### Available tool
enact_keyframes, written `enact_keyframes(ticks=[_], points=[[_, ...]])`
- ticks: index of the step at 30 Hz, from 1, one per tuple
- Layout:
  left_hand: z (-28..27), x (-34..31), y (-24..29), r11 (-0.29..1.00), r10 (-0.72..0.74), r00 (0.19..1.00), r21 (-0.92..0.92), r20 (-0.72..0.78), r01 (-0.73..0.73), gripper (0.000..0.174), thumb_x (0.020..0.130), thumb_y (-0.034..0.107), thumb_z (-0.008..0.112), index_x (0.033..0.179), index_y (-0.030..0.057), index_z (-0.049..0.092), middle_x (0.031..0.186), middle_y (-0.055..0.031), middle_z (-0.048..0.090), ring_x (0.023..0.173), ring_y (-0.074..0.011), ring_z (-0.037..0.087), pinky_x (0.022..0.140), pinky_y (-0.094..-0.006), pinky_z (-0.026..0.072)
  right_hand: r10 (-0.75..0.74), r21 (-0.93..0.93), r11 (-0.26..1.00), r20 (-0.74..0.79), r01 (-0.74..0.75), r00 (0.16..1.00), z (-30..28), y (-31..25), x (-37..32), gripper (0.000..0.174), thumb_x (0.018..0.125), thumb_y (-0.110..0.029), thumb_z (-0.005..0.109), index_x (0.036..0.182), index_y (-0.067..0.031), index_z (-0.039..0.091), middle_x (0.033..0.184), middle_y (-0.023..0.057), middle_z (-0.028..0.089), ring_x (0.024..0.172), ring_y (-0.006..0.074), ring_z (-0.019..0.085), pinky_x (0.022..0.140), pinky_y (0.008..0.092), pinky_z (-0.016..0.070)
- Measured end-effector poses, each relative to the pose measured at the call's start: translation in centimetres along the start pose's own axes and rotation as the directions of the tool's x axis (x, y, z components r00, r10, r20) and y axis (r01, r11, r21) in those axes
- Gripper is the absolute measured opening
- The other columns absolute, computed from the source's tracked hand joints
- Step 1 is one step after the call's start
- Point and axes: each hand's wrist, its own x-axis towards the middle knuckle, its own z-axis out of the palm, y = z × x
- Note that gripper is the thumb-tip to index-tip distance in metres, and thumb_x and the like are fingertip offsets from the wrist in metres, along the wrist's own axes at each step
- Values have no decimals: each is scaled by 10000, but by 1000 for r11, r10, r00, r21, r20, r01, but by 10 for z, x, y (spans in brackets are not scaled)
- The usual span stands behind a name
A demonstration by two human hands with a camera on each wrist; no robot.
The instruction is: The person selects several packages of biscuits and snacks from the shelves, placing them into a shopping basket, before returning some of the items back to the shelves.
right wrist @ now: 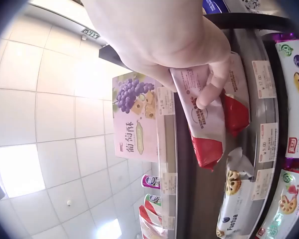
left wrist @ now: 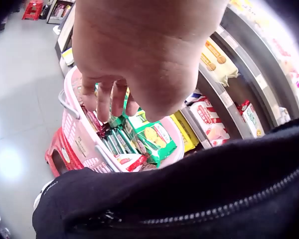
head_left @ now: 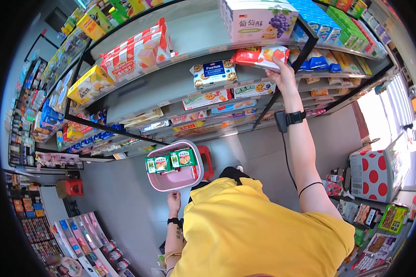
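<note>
My right hand (head_left: 282,76) is raised to the shelf and grips a red-and-white biscuit packet (head_left: 259,56). In the right wrist view the thumb lies across this packet (right wrist: 199,117), and a similar packet (right wrist: 237,99) sits right beside it. A white-and-blue Fustua biscuit packet (head_left: 214,74) is to its left on the same shelf. My left hand (head_left: 174,202) hangs by the near rim of a pink basket (head_left: 155,183), its fingers (left wrist: 103,102) loosely bent and holding nothing. Green biscuit packets (head_left: 182,158) lie in the basket.
A red stool (head_left: 205,161) is under the basket. On the upper shelf are a grape pastry box (head_left: 259,21) and red-checked wafer packs (head_left: 136,53). A black shelf post (head_left: 305,51) rises just right of the right hand. A red-dotted box (head_left: 372,175) stands on the right.
</note>
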Motion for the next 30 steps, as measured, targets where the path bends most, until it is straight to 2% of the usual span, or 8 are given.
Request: enact_keyframes(ticks=[5,10,13,18,21,24,27,30], points=[[2,-11,-3,995,-89,996,-36,-19,88,239,876,213,643,955,-13,629,919,-176,649,790,-284,656,733,-379,525,44,51,998,-33,-42,998,-9,-2,60,367,824,-216,739,1001,52,561,796,152,621,614,243,631,488,302,518],[10,-24,-25,982,-171,985,-83,-1,170,267,884,203,634,1042,-10,606,956,-177,654,836,-280,660,765,-375,523,-143,-236,966,-162,103,976,1,-8,84,333,845,-136,682,1025,70,492,769,168,614,559,245,638,435,305,518],[9,-33,-28,968,-232,972,-91,17,233,265,881,201,634,1044,-7,611,967,-171,666,854,-279,663,776,-371,523,-214,-227,960,-227,162,950,-1,-8,103,323,857,-129,653,1018,96,487,781,185,619,560,258,647,431,314,527],[8,-46,-38,962,-266,964,-67,19,266,260,875,200,636,1035,-3,618,968,-168,673,859,-285,666,775,-370,523,-186,-236,963,-223,132,957,-2,-14,111,260,869,-37,427,1057,135,479,784,219,620,579,277,652,446,355,525],[7,-52,-45,959,-271,963,-81,16,271,269,869,210,640,1033,-4,620,961,-165,676,849,-287,667,773,-373,525,-175,-320,942,-202,104,964,-6,-13,117,254,868,-38,430,1057,122,490,791,215,623,574,271,650,426,343,502],[8,-56,-51,960,-277,961,-42,2,276,277,866,221,641,1028,-3,623,961,-167,677,843,-289,668,773,-376,526,-198,-391,914,-211,103,957,-4,-14,120,257,907,-106,477,1128,25,490,833,188,623,573,252,636,423,330,489],[6,-59,-53,957,-285,958,-51,18,285,279,867,227,640,1028,0,625,954,-169,678,851,-289,669,775,-378,527,-285,-569,815,-233,107,930,0,-17,116,351,887,-216,545,1147,21,551,966,227,650,756,321,678,583,389,545],[3,-57,-54,950,-308,951,-55,27,309,278,863,243,649,1021,14,631,939,-153,683,880,-279,663,806,-370,516,-689,-974,202,-65,105,722,-23,-6,150,500,844,-338,587,1193,20,592,1023,217,677,933,397,653,806,433,522]])
